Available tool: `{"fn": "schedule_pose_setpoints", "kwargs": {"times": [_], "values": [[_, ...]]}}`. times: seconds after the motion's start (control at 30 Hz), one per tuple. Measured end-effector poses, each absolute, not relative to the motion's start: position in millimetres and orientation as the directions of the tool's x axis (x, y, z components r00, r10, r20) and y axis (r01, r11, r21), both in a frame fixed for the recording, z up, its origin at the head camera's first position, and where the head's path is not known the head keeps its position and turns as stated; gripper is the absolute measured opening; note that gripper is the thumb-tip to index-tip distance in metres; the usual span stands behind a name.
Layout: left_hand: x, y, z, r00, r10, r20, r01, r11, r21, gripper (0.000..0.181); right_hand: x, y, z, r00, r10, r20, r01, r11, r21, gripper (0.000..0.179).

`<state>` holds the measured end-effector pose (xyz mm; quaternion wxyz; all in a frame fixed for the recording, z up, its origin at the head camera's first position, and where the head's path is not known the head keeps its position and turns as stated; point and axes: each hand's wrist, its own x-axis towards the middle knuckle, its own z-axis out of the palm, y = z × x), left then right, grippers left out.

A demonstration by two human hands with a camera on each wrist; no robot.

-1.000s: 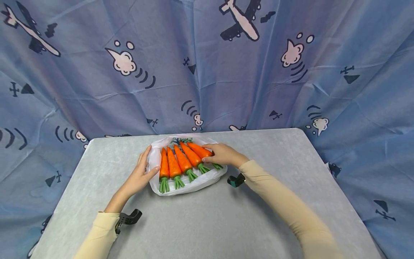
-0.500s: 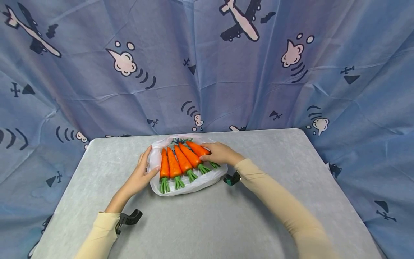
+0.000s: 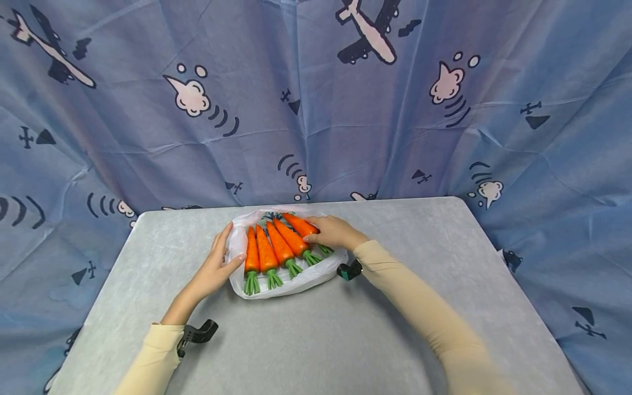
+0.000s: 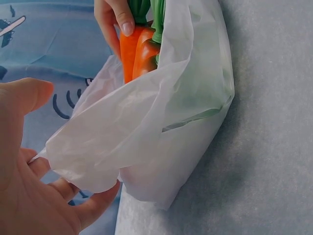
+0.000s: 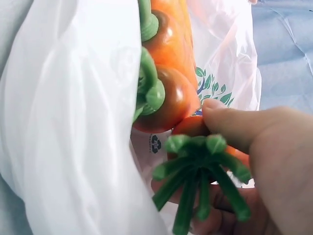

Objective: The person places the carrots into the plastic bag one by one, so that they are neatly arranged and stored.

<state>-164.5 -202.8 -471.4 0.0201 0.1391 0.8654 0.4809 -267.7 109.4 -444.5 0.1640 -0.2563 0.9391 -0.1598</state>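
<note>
Several orange carrots (image 3: 268,255) with green stem ends lie side by side in a white plastic bag (image 3: 298,286), stems toward the near side. My right hand (image 3: 336,231) grips the rightmost carrot (image 3: 299,223) near its top. In the right wrist view, the thumb and fingers sit on either side of it, just behind its green stems (image 5: 198,178). My left hand (image 3: 215,267) is at the bag's left edge. In the left wrist view its fingers touch the bag's rim (image 4: 88,161) from outside, and the thumb stands apart from the plastic.
The bag lies near the far edge of a grey table (image 3: 296,345). A blue curtain (image 3: 257,120) with printed planes hangs behind it and along the sides. Each wrist wears a dark camera mount (image 3: 199,332).
My right hand has shifted a little to the left, and the rightmost carrot has moved left with it, closer to the other carrots. The left hand stays at the bag's edge.
</note>
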Motion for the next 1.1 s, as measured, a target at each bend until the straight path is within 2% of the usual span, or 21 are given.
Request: {"fn": "schedule_pose_setpoints", "kwargs": {"times": [0.5,1.1], "values": [[-162.9,-201.0,-468.5,-0.962,0.261,0.085,0.213,0.513,0.832,0.083,-268.4,104.2,-444.7,-0.846,-0.476,-0.241,-0.386,0.858,-0.339,0.064],[-163.3,-203.2,-470.0,-0.961,0.263,0.082,0.211,0.511,0.833,0.083,-264.6,107.8,-453.3,-0.858,-0.470,-0.205,-0.403,0.866,-0.297,0.054]]}}
